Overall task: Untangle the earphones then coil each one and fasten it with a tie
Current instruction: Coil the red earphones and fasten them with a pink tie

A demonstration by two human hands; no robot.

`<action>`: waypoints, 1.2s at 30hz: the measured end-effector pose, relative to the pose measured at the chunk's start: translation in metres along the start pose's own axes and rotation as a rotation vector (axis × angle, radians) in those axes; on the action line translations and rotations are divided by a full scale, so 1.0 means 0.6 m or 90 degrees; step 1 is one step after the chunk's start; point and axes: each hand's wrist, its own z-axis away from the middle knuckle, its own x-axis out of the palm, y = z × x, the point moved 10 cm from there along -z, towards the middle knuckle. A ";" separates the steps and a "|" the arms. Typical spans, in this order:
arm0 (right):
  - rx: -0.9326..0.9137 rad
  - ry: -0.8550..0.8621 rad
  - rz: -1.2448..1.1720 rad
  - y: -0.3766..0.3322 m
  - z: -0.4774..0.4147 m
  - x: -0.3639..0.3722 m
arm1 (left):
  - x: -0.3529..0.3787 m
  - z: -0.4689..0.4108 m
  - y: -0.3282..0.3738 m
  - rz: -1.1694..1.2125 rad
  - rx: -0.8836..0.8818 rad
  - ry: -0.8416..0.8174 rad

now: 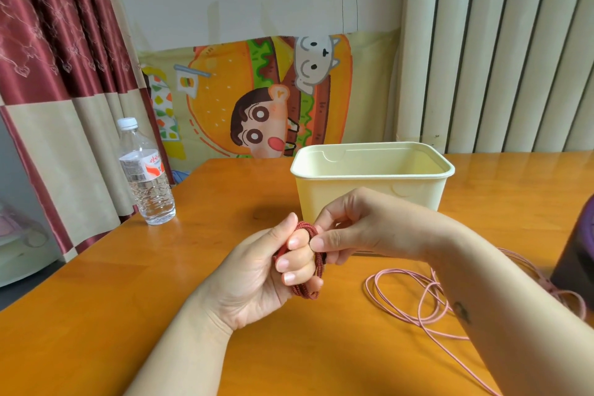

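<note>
Two hands are working before the tub: the left hand is gripping the coiled red cord and the right hand is pinching its top. A loose pink cord is waiting front-right of the tub. Coiling is seemingly finishing; fastening is calling for a tie, and none is showing.

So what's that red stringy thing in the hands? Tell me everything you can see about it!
It is a dark red earphone cable with a braided, woven-looking cover, wound into a small coil of several loops. The coil stands roughly upright, held above the wooden table. The left hand grips it with curled fingers, and the right hand pinches its upper right side. A small dark bit shows at its right edge, too small to identify. No earbuds show.
</note>
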 end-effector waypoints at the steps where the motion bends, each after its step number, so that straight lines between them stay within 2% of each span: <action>1: -0.007 0.015 0.038 -0.004 0.001 -0.006 | 0.001 0.000 0.003 -0.011 0.009 0.012; 3: -0.020 0.052 0.104 -0.010 0.003 -0.017 | -0.007 0.001 0.010 -0.052 0.023 0.091; 6: -0.022 0.082 0.149 -0.008 0.003 -0.025 | -0.035 0.006 0.023 -0.199 0.054 0.229; 11: -0.026 0.108 0.164 -0.001 0.001 -0.037 | -0.058 0.007 0.037 -0.369 0.108 0.297; 16: -0.040 0.119 0.197 -0.002 -0.006 -0.032 | -0.070 0.012 0.055 -0.713 0.116 0.359; 19: -0.038 0.115 0.182 0.000 -0.008 -0.028 | -0.052 0.015 0.068 -0.827 0.139 0.374; 22: -0.037 0.124 0.138 0.001 -0.008 -0.029 | -0.055 0.018 0.069 -0.809 0.132 0.379; 24: -0.042 0.132 0.146 -0.003 -0.007 -0.029 | -0.069 0.020 0.058 -0.699 0.089 0.369; 27: -0.049 0.143 0.197 -0.012 -0.004 -0.029 | -0.059 0.015 0.039 -0.612 0.039 0.293; 29: -0.055 0.151 0.208 -0.018 -0.003 -0.030 | -0.050 0.009 0.035 -0.628 0.048 0.270; 31: -0.054 0.154 0.206 -0.020 0.000 -0.034 | -0.053 0.010 0.043 -0.621 0.080 0.300; 34: -0.035 0.151 0.173 -0.011 0.004 -0.046 | -0.049 0.012 0.052 -0.553 0.103 0.303; 36: -0.023 0.151 0.138 -0.005 0.007 -0.055 | -0.055 0.014 0.045 -0.487 0.073 0.279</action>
